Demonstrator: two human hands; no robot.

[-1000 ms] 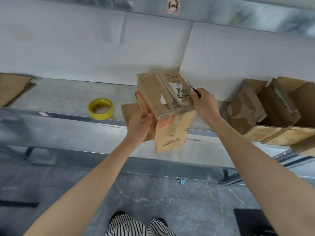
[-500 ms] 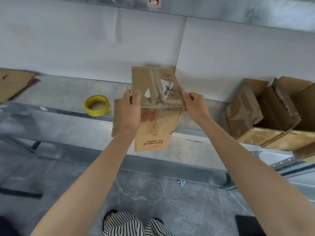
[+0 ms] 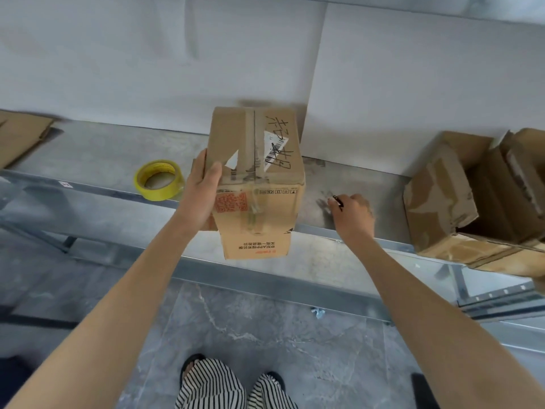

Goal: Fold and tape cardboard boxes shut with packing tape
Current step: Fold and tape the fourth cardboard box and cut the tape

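Note:
A brown cardboard box (image 3: pixel 259 178) with black handwriting, a torn label and a red stamp is held above the front edge of the grey metal shelf (image 3: pixel 88 154). My left hand (image 3: pixel 203 193) grips its left side, thumb on the top face. A lower flap hangs down at the front. My right hand (image 3: pixel 352 214) is off the box, low over the shelf to its right, fingers curled round a small dark tool, likely a cutter (image 3: pixel 337 200). A yellow roll of tape (image 3: pixel 157 180) lies flat on the shelf, left of the box.
Several open, worn cardboard boxes (image 3: pixel 472 199) stand at the right end of the shelf. Flattened cardboard (image 3: pixel 20 137) lies at the far left. A white wall backs the shelf. Below are a grey marbled floor and my striped trousers.
My right hand has left the box's right side and dropped to the shelf with the dark tool. My left hand shifted up onto the box's left top edge. The box now sits squarer.

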